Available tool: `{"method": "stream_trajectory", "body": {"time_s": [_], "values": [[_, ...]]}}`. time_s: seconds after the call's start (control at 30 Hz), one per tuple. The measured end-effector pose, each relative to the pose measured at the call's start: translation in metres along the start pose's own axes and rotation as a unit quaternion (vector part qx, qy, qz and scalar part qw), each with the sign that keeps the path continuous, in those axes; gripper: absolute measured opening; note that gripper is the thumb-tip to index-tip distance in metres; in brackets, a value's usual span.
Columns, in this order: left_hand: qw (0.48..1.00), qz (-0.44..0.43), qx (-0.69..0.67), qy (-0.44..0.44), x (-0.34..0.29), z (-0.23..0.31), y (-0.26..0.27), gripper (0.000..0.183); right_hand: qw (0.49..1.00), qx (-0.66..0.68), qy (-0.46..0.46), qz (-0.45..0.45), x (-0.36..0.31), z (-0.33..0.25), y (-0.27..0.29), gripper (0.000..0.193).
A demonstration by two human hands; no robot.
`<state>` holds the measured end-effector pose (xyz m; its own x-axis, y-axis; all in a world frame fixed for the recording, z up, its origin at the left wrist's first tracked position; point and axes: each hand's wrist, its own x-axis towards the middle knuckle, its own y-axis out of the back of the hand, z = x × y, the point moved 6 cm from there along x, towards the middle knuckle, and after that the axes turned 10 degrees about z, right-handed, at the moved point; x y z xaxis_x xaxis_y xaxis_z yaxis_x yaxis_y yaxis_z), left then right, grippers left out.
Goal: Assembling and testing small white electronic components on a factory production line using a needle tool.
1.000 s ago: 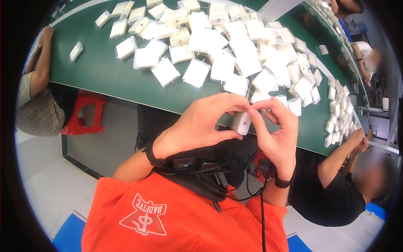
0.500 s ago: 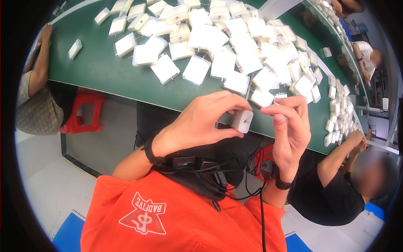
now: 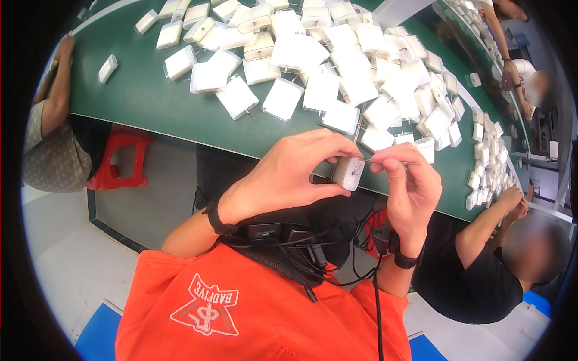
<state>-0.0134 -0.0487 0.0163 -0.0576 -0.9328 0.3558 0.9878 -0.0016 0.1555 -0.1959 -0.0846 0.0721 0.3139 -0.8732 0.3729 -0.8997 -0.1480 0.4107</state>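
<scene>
A small white rectangular block [image 3: 347, 174] with rounded corners is held between the thumb and fingers of my left hand [image 3: 289, 171]. Its end face, with a few short wires [image 3: 356, 171] coming out of the middle, is turned to the right. Close beside that face, the thumb and index finger of my right hand [image 3: 412, 189] pinch a thin wire [image 3: 367, 160]. Whether this wire belongs to the block is too small to make out. Just beyond my hands, a heap of similar white blocks [image 3: 283, 99], many with thin wires, lies on the green table [image 3: 153, 99].
One single block [image 3: 107, 69] lies apart at the left. More blocks [image 3: 481, 162] are piled at the right, by a seated co-worker in black [image 3: 481, 259]. Another person sits at the far left near a red stool [image 3: 129, 159]. Black cables [image 3: 355, 277] hang across my lap.
My right hand has moved a little left toward the block, and its fingers have closed on the thin wire. My left hand stays put. An arm at the upper right has reached over the far table.
</scene>
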Motion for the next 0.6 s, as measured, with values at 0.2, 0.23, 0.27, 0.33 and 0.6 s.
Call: {"method": "stream_trajectory", "body": {"time_s": [0.2, 0.23, 0.27, 0.33, 0.6], "values": [[1.0, 0.011, 0.004, -0.023, -0.002, 0.001, 0.0, 0.055, 1.0, -0.021, 0.008, -0.006, 0.0, -0.005, -0.002, 0.013], [1.0, 0.01, 0.003, -0.023, -0.002, 0.001, 0.0, 0.055, 1.0, -0.023, 0.012, 0.005, 0.0, -0.004, -0.002, 0.006], [1.0, 0.009, 0.002, -0.024, -0.003, 0.001, -0.001, 0.055, 0.999, -0.026, 0.015, 0.015, 0.0, -0.005, -0.001, 0.003], [1.0, 0.006, 0.0, -0.025, -0.004, 0.001, -0.002, 0.055, 0.998, -0.055, 0.027, 0.011, 0.0, -0.01, -0.001, 0.004], [1.0, 0.026, 0.002, 0.004, -0.003, -0.003, 0.001, 0.055, 0.973, -0.212, 0.022, -0.084, 0.034, -0.031, -0.033, 0.01]]}}
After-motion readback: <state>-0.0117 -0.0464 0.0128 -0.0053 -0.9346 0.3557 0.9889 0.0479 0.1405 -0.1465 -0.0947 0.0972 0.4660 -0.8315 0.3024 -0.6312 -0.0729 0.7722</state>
